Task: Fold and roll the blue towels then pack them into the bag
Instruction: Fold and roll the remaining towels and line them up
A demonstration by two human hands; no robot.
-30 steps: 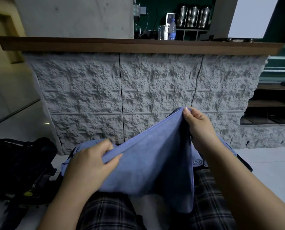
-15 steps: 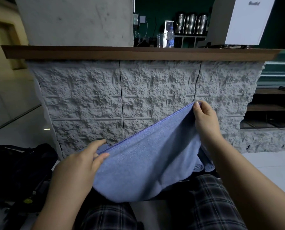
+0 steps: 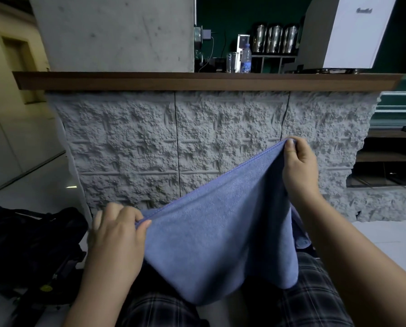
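A blue towel (image 3: 220,237) hangs in the air above my lap, stretched along its stitched top edge. My left hand (image 3: 117,237) pinches the lower left corner between thumb and fingers. My right hand (image 3: 298,168) pinches the upper right corner, held higher. The towel's lower part sags in a fold over my plaid shorts. Another blue towel (image 3: 302,241), rolled, peeks out behind the held one at the right. A black bag (image 3: 32,244) lies on the floor to my left.
A rough grey stone counter front (image 3: 150,149) with a wooden top (image 3: 197,81) stands straight ahead. Bottles, a glass and steel canisters sit on the counter behind it. Pale tiled floor (image 3: 374,234) shows at the right and left.
My right hand has lifted its corner up and to the right, pulling the towel taut. My left hand has closed its pinch on the left corner. The hanging fold now spreads wider.
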